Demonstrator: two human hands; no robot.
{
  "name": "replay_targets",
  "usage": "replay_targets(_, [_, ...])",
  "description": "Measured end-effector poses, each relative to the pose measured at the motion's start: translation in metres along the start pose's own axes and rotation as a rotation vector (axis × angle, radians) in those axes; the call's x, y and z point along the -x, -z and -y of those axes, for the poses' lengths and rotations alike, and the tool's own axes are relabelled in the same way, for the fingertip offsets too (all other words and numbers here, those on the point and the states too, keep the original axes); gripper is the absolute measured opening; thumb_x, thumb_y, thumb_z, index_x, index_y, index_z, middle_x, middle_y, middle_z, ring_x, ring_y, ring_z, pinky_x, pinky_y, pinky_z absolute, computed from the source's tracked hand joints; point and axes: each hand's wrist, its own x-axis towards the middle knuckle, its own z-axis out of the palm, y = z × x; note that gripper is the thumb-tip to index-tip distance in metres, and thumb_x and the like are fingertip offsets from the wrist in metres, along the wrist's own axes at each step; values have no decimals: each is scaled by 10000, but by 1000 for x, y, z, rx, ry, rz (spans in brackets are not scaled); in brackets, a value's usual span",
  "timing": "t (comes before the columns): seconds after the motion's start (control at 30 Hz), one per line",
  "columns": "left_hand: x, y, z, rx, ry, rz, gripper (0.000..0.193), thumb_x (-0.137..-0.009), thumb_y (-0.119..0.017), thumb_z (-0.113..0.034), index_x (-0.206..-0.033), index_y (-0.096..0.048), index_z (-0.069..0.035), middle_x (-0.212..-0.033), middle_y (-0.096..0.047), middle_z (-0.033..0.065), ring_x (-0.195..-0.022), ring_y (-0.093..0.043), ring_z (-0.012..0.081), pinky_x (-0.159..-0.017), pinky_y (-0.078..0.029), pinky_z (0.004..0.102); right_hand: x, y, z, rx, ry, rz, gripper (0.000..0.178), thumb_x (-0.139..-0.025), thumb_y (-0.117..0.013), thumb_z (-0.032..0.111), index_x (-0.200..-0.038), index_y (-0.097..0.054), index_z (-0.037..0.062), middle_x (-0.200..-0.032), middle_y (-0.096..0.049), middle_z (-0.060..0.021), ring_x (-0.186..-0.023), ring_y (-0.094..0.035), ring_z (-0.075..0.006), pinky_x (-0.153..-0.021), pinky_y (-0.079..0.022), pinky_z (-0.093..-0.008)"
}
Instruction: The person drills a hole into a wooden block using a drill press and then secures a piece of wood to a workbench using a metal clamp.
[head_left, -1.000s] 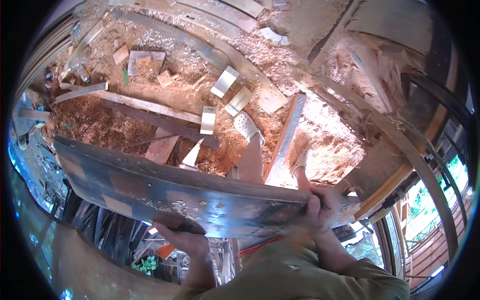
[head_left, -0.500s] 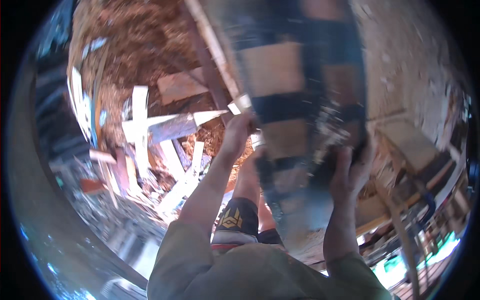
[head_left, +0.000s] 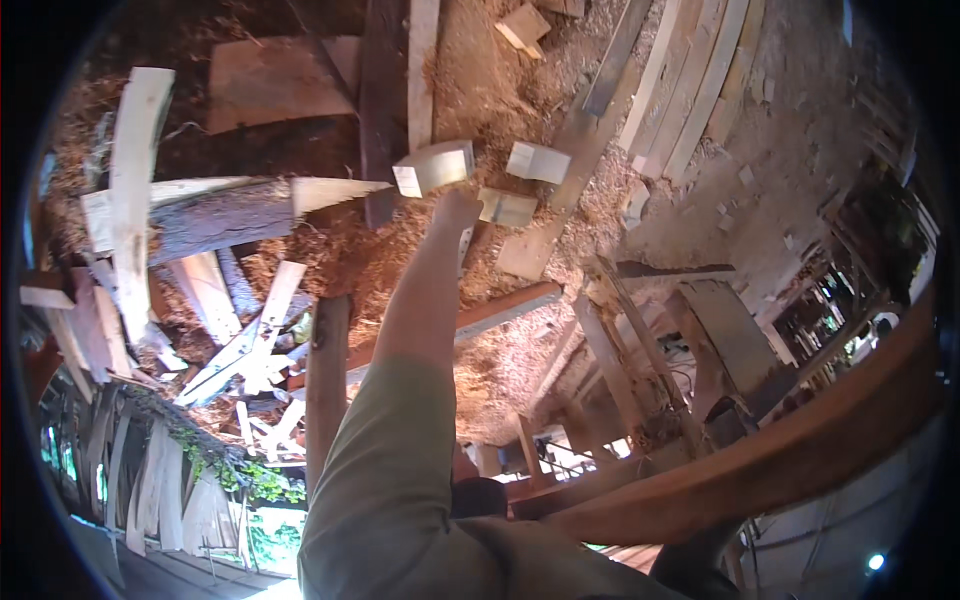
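My left arm stretches forward, and my left hand (head_left: 457,207) is down among cut wooden blocks over the sawdust. Just beyond its knuckles is a pale wooden block (head_left: 434,169), overlapping the hand's edge in the picture. A second block (head_left: 507,207) lies right beside the fingers, and a third block (head_left: 539,162) sits a little farther to the right. The fingers are turned away from view, so whether they grip a block cannot be made out. My right hand is out of the picture.
Long boards (head_left: 690,85) lie at the far right. At left, a thick bark-edged slab (head_left: 222,219) rests among offcuts and split pieces. A wooden post (head_left: 327,385) stands near my left arm. A large curved beam (head_left: 780,465) crosses the near right, beside a timber frame (head_left: 620,370).
Half a second ago both hands were at a large blurred dark-and-tan checkered object. It is gone from view, as is my right hand. My left arm now reaches toward the blocks.
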Motion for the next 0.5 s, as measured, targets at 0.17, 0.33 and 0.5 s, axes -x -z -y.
replay_targets(0.17, [-10, -66, -26, -770, -618, -46, 330, -858, -624, -124, -1176, -708, -94, -1438, -510, 153, -1394, -411, 319, -1104, -347, 557, -10, 22, -14, 116, -53, 59, 663, -1000, -508, 397, -1507, -310, 18, -1467, -435, -178, -1317, -465, -323, -1094, -379, -430])
replay_targets(0.33, [-30, -81, -31, -949, -621, -27, 347, -878, -627, -174, -1215, -688, -124, -1464, -445, 124, -1387, -356, 364, -1108, -312, 542, -28, 19, -44, 126, -120, 210, 660, -1010, -487, 424, -1517, -299, 46, -1482, -426, -166, -1327, -462, -326, -1107, -379, -450])
replay_targets(0.5, [59, -24, -103, -209, -339, 416, 407, -771, -748, -342, -1088, -742, -88, -1164, -685, 167, -1081, -666, 267, -912, -541, 376, -51, -46, -113, -95, -335, 660, 658, -1019, -467, 450, -1528, -287, 74, -1497, -418, -154, -1338, -458, -328, -1121, -378, -470])
